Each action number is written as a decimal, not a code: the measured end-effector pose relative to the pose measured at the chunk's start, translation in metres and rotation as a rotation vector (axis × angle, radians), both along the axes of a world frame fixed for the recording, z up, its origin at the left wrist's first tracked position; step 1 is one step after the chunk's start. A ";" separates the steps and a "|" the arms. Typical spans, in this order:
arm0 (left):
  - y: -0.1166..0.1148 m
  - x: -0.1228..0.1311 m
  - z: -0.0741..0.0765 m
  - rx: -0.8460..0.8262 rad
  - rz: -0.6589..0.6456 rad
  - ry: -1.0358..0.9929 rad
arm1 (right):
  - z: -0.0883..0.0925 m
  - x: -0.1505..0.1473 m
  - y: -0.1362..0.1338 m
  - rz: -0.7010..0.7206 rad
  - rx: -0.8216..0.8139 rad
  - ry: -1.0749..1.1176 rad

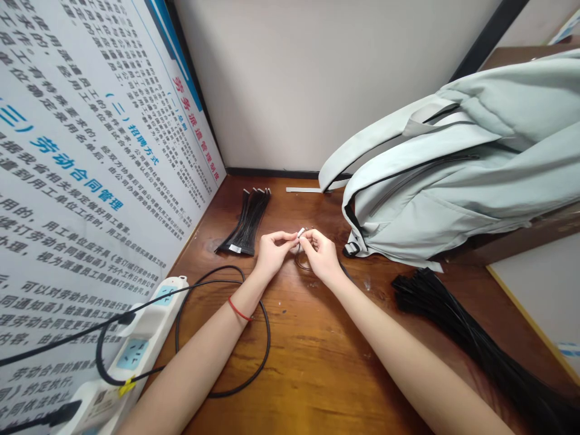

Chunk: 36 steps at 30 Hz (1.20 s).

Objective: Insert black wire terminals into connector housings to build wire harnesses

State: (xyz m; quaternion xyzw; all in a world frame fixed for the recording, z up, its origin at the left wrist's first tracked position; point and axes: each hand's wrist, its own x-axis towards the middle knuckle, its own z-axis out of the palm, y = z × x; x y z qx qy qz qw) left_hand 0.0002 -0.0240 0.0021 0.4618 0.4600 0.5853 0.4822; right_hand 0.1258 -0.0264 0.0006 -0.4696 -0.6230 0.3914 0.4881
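Your left hand [272, 254] and right hand [321, 257] pinch a small white connector [301, 232] between their fingertips, its long axis angled far and right, with 1 black wire bundle [247, 225] just left.

Left hand [272, 255], right hand [321, 257], close together, both pinching

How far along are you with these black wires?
A tidy bundle of wires looks done. In hand is one wire with a white connector, pinched by the left hand and right hand. Apparently left: the large loose wire pile.
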 end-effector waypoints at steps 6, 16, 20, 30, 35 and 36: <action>0.001 -0.001 0.000 -0.004 -0.022 -0.001 | 0.000 0.000 -0.001 -0.001 0.005 -0.006; -0.001 -0.001 -0.001 -0.024 -0.001 -0.064 | 0.006 -0.004 -0.005 -0.055 0.079 -0.129; 0.003 -0.003 -0.004 -0.059 0.089 -0.119 | 0.007 -0.003 -0.009 -0.120 0.127 -0.268; 0.002 -0.003 -0.001 -0.102 0.022 -0.269 | 0.010 0.001 -0.008 0.015 -0.007 -0.189; 0.002 -0.004 0.000 -0.130 0.007 -0.327 | 0.021 0.010 -0.003 0.129 -0.140 -0.185; 0.003 -0.004 0.000 -0.132 0.014 -0.336 | 0.024 0.015 -0.001 0.185 -0.179 -0.212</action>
